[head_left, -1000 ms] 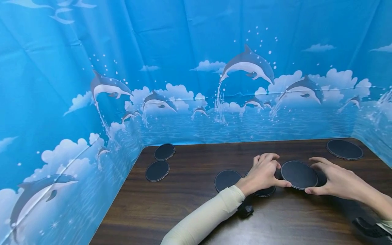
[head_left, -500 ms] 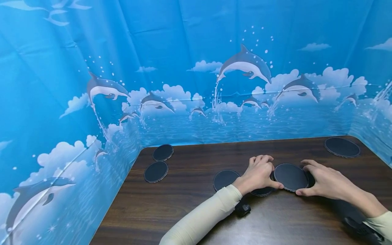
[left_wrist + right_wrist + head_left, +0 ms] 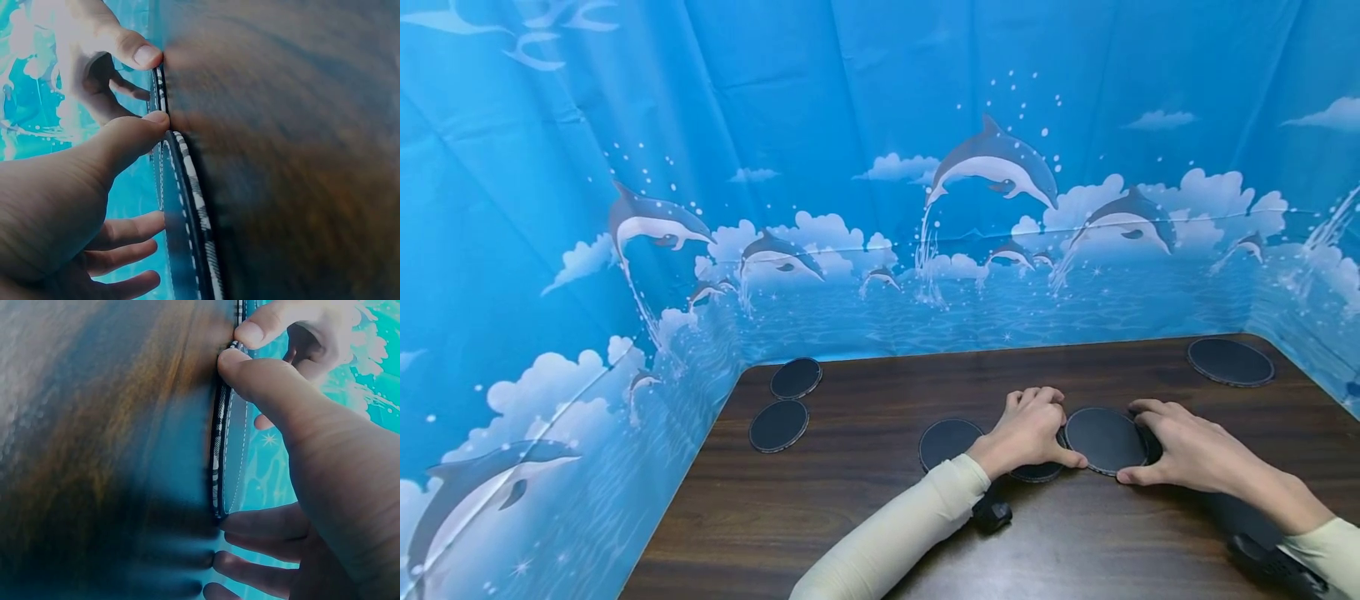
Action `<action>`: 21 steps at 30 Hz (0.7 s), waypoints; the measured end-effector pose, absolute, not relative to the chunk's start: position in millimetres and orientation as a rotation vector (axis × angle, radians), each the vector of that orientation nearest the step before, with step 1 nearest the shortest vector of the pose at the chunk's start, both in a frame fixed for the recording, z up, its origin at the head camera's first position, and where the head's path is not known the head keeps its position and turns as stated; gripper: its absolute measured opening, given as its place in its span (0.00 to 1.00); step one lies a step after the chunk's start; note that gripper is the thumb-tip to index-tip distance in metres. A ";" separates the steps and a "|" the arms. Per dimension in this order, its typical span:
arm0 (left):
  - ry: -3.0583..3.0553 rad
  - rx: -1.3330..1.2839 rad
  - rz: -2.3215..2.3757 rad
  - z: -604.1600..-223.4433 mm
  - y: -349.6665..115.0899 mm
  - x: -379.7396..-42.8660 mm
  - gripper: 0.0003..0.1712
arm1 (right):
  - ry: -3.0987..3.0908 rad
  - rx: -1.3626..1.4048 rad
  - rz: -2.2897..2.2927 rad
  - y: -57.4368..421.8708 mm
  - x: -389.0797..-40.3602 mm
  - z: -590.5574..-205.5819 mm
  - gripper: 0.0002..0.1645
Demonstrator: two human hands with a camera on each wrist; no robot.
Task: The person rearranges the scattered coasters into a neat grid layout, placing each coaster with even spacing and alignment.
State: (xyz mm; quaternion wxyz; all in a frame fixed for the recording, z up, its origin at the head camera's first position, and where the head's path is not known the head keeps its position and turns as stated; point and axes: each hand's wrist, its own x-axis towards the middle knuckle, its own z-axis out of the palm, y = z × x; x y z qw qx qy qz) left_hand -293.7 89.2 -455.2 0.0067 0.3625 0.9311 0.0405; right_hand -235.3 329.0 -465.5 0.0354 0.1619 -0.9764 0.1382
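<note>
A round black coaster with a stitched rim lies nearly flat at the table's right middle, between my two hands. My right hand grips its right side, thumb on the near rim and fingers along the far side. On its left side my left hand holds the rim, the thumb at the near edge. Under the left hand a second coaster is mostly hidden. A third coaster lies just left of it. In the right wrist view the held coaster shows a checked edge close over the tabletop.
Two more coasters lie at the back left of the brown wooden table. Another coaster is at the back right corner. A blue dolphin-print cloth walls the back and sides. Dark devices hang beneath both wrists.
Both hands have brought the coaster slightly left and down, closer to the coaster under the left hand. The head view has shifted slightly. The other coasters stay in place.
</note>
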 end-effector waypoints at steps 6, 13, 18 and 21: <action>2.915 1.139 0.112 -455.3 89.6 -292.3 0.23 | -3.017 0.490 0.423 329.2 -234.6 -465.1 0.65; 2.915 1.119 0.066 -454.5 91.7 -289.0 0.24 | -3.029 0.482 0.430 328.5 -234.7 -466.0 0.65; 2.923 1.074 0.063 -453.5 94.0 -286.9 0.25 | -3.019 0.485 0.432 328.7 -234.4 -466.1 0.65; 2.924 1.054 0.076 -454.2 93.0 -285.2 0.26 | -3.016 0.499 0.447 327.6 -232.9 -467.3 0.64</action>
